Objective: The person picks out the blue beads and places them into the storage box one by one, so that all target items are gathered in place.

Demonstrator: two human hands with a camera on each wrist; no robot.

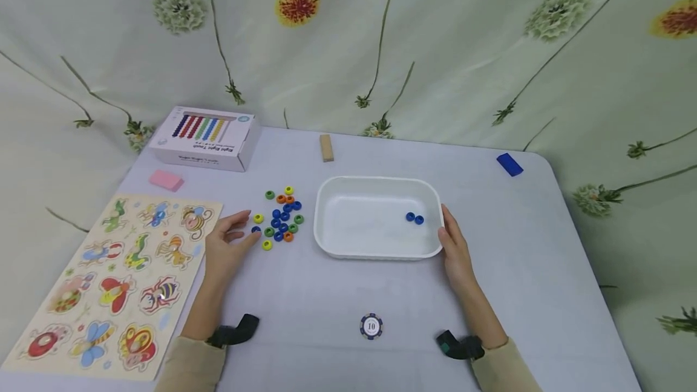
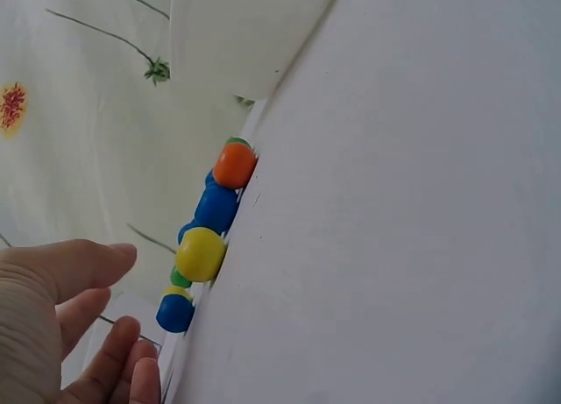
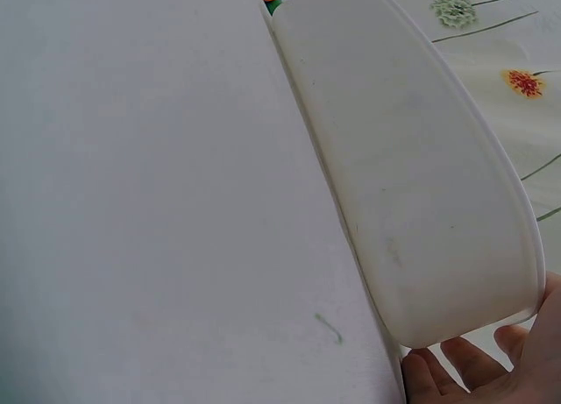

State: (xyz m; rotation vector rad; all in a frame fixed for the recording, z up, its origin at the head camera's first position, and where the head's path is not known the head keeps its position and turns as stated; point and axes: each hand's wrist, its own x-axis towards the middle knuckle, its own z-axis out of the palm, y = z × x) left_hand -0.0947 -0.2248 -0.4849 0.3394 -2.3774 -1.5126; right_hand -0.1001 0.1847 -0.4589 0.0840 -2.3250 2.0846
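My left hand [image 1: 225, 247] reaches to the left side of a loose group of beads, thumb and fingers apart. Closest to its fingertips is a blue bead [image 1: 256, 230]; in the left wrist view this blue bead [image 2: 175, 313] lies just beyond the fingers, with a yellow bead [image 2: 201, 255] further on. Blue, green, orange and yellow beads make up the group. My right hand [image 1: 456, 253] holds the right end of a white tray [image 1: 359, 256], its thumb at the rim and fingers against the outer wall [image 3: 429, 202]. Two blue beads [image 1: 415, 218] lie inside the tray.
A picture board with insects [image 1: 130, 265] covers the left side. Behind it are a pink block [image 1: 166, 180] and a white box [image 1: 204, 138]. A wooden block [image 1: 326, 147] and a blue block [image 1: 509, 164] lie toward the back, a poker chip [image 1: 371, 326] in front.
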